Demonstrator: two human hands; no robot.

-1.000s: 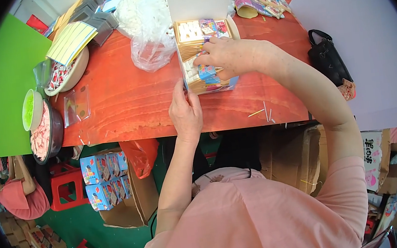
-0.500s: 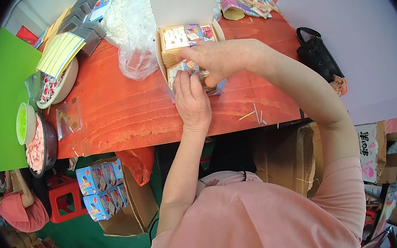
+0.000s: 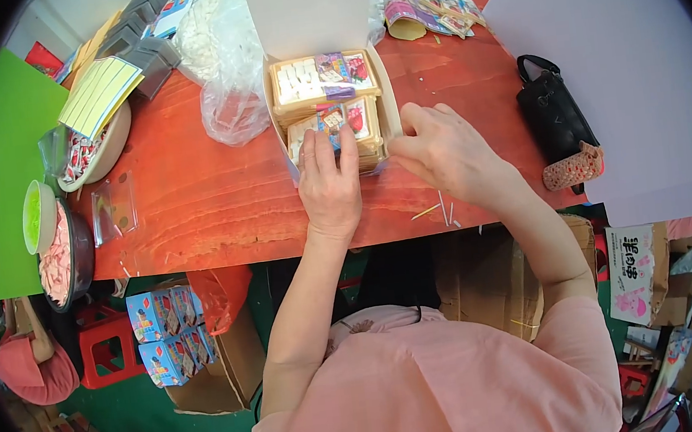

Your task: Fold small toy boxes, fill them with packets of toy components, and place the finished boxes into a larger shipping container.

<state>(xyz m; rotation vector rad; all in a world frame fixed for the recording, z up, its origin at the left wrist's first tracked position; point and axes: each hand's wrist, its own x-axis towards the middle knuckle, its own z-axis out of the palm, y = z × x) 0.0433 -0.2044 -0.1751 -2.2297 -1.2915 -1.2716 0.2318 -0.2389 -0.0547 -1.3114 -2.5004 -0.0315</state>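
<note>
A white open-topped box (image 3: 394,118) stands on the red table, its tall lid (image 3: 309,9) raised at the back. Two stacks of flat, cream-edged packs with printed fronts fill it: a far stack (image 3: 298,82) and a near stack (image 3: 364,130). My left hand (image 3: 329,191) reaches over the box's front, its fingers stretched out and lying on the near stack. Just off the box's right wall is my right hand (image 3: 450,150), its fingers curled in. Whatever those fingers may hold is hidden.
At left are a bowl of wrapped pieces (image 3: 112,156), a dark bowl of pink pieces (image 3: 77,261) and a small green-filled bowl (image 3: 36,219). A plastic bag (image 3: 234,110) lies behind. A black pouch (image 3: 553,114) sits right, with thin sticks (image 3: 443,208) near the front edge.
My right hand has come out of the box and moved right, beside its wall. Both stacks now show more fully. My left hand stays on the near stack.
</note>
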